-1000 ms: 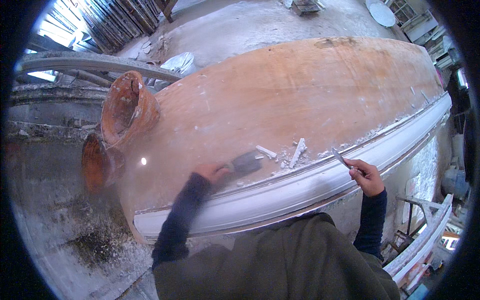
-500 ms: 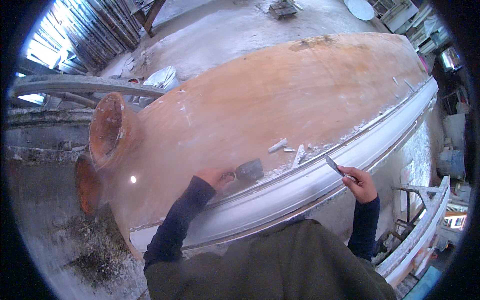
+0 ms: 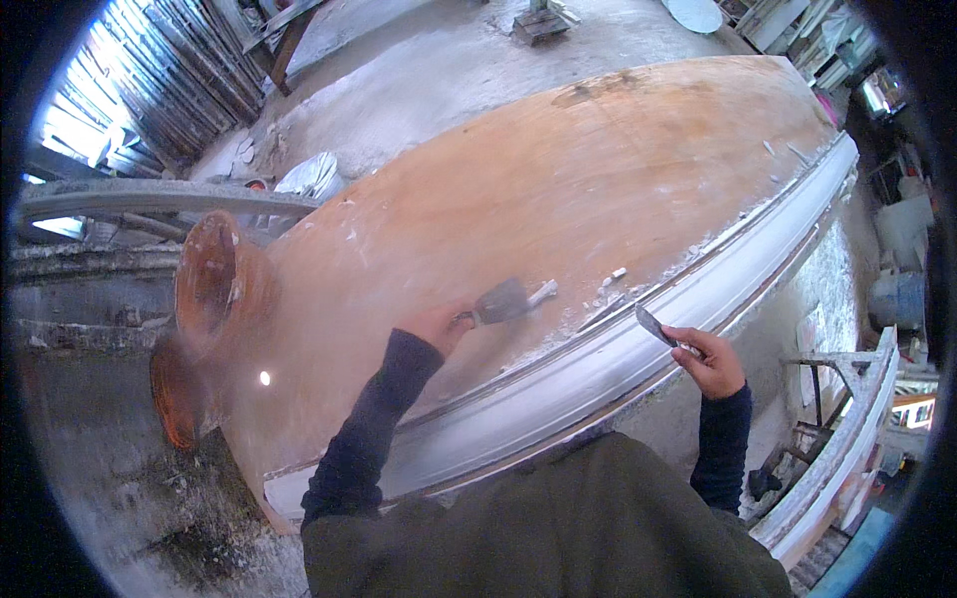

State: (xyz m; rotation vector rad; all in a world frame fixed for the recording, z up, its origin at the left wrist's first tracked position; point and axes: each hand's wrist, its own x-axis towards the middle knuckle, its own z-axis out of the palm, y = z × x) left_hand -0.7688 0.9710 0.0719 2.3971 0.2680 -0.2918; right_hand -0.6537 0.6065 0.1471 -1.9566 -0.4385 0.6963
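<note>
A long white moulding (image 3: 568, 384) lies along the near edge of the brown bench (image 3: 558, 169).
From where I stand, the left hand (image 3: 441, 327) has its grip closed round a wide scraper (image 3: 501, 301), blade just at a white scrap (image 3: 543, 292); the right hand (image 3: 712, 365) pinches a small knife (image 3: 652, 323) over the moulding, though whether it touches, I can't tell.

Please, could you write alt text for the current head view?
A person's left grip holds a wide-bladed scraper beside a white fragment on a tan work surface; the right grip holds a small metal blade over a long white moulding along the near edge. More white fragments lie near the moulding.
</note>
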